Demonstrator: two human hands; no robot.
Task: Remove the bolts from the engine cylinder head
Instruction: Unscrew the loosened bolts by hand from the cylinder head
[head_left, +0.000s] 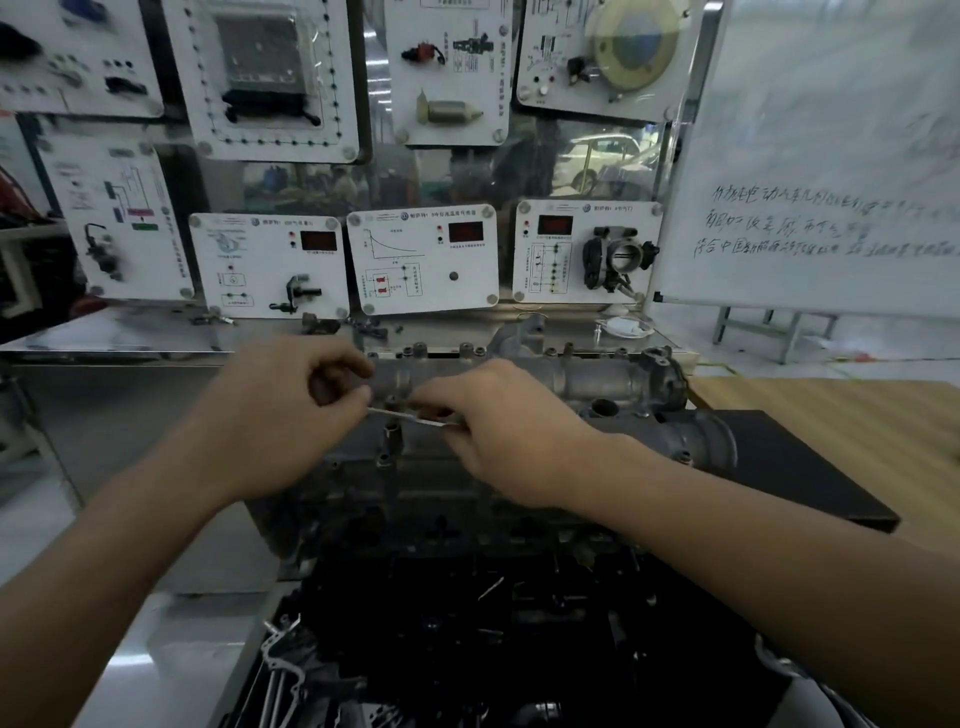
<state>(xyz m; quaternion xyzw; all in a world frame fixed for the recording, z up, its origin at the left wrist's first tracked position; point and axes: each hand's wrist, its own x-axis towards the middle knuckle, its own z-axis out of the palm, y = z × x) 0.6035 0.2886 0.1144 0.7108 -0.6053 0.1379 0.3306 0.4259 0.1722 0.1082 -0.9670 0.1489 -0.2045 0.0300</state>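
The grey metal cylinder head (597, 382) sits on top of the dark engine block in the middle of the view. Several bolts (418, 349) stand along its far edge, and others (390, 431) rise near its middle. A thin silver wrench (410, 417) lies level above the head between my two hands. My left hand (291, 410) pinches its left end with curled fingers. My right hand (498, 431) grips its right end from above. What the wrench touches underneath is hidden by my fingers.
A display wall of white training panels (423, 257) stands right behind the engine. A whiteboard (831, 156) leans at the right. A wooden table (841, 410) with a black mat (795, 467) lies to the right. Dark engine parts (467, 623) fill the foreground.
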